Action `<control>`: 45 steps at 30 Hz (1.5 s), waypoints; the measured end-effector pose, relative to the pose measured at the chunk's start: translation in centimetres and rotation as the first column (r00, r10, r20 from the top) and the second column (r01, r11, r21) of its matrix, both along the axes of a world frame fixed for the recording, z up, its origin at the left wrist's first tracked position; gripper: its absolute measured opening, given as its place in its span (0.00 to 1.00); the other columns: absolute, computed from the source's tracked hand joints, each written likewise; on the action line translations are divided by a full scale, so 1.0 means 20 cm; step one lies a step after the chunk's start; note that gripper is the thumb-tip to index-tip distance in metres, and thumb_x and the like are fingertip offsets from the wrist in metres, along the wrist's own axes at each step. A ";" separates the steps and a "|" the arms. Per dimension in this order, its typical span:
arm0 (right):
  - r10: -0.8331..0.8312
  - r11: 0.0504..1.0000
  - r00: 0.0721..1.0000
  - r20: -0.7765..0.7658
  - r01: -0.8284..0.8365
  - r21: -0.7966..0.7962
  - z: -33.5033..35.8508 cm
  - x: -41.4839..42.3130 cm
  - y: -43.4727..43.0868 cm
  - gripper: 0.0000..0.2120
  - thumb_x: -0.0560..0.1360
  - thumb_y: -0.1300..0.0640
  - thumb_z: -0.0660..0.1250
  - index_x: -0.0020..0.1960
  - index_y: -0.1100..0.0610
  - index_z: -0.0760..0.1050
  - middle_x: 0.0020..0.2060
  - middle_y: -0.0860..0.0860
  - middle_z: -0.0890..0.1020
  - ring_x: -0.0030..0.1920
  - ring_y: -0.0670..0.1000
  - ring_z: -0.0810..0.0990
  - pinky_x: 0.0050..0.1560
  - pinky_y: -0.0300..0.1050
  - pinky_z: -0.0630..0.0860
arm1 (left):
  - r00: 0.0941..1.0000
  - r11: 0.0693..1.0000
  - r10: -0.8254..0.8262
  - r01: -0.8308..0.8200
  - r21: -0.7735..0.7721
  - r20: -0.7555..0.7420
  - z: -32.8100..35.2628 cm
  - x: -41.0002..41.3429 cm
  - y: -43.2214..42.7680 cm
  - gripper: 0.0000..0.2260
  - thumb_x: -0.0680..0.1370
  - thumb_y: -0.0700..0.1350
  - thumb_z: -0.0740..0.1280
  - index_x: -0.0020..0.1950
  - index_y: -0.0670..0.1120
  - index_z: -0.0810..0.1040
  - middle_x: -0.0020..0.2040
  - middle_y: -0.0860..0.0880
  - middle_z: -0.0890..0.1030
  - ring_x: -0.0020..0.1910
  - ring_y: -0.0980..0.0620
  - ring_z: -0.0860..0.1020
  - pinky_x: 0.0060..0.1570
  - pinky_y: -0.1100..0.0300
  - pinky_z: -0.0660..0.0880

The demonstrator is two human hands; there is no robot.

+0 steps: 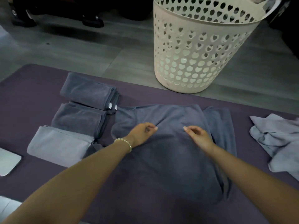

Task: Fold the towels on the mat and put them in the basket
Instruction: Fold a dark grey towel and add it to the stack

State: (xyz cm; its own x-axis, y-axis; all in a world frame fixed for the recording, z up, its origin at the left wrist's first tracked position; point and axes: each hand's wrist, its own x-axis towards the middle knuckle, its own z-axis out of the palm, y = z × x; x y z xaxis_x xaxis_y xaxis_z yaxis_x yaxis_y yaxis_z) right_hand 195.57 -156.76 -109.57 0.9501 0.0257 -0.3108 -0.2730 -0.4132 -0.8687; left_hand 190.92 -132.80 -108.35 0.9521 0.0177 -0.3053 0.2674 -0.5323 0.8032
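Purple mat (40,81) on a grey floor (80,50), head view only. A dark grey-blue towel (169,159) lies spread in the middle of the mat, partly doubled over, with its right layer sticking out from under the top one.

Both hands are over its far half. The left hand (140,133) and the right hand (199,136) have their fingers curled, with the tips down at the cloth and facing each other. I cannot tell if either is pinching fabric or just touching it (there is a small crease by the left fingertips). A bead bracelet (125,143) is on the left wrist.

On the left of the mat three folded towels sit in a row:
- far dark folded towel (87,91)
- middle dark folded towel (77,118)
- pale folded towel (58,144), nearest the person

A crumpled pale towel (278,143) is at the mat's right edge, apart from the spread one.

A cream plastic basket (194,50) with heart-shaped holes stands upright on the floor, just beyond the mat's far edge. Its inside is not visible.

A flat white object (8,162) is at the left edge (unclear what).
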 end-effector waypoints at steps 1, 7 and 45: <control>-0.056 0.998 0.998 0.043 0.057 -0.036 -0.01 0.01 -0.07 0.10 0.74 0.56 0.71 0.50 0.60 0.78 0.47 0.54 0.80 0.50 0.52 0.77 0.46 0.30 0.72 | 0.998 0.998 -0.054 0.054 -0.010 -0.011 -0.03 0.01 -0.11 0.12 0.79 0.48 0.65 0.55 0.42 0.79 0.47 0.48 0.80 0.45 0.56 0.75 0.49 0.67 0.68; -0.329 0.884 0.944 0.008 0.311 -0.351 -0.10 -0.02 -0.55 0.35 0.70 0.42 0.71 0.69 0.60 0.68 0.69 0.59 0.68 0.69 0.61 0.67 0.69 0.57 0.64 | 0.976 0.978 -0.164 0.141 -0.156 -0.143 -0.12 0.07 -0.66 0.13 0.82 0.53 0.57 0.47 0.46 0.73 0.44 0.46 0.73 0.44 0.52 0.71 0.50 0.58 0.70; 0.259 0.955 0.960 -0.109 -0.238 0.177 0.25 0.00 -0.12 0.04 0.76 0.56 0.67 0.48 0.56 0.78 0.39 0.48 0.80 0.38 0.44 0.76 0.38 0.31 0.72 | 0.922 0.827 0.385 -0.368 -0.426 -0.049 0.16 0.08 -0.33 0.15 0.73 0.46 0.73 0.57 0.41 0.77 0.49 0.48 0.83 0.47 0.51 0.81 0.43 0.65 0.78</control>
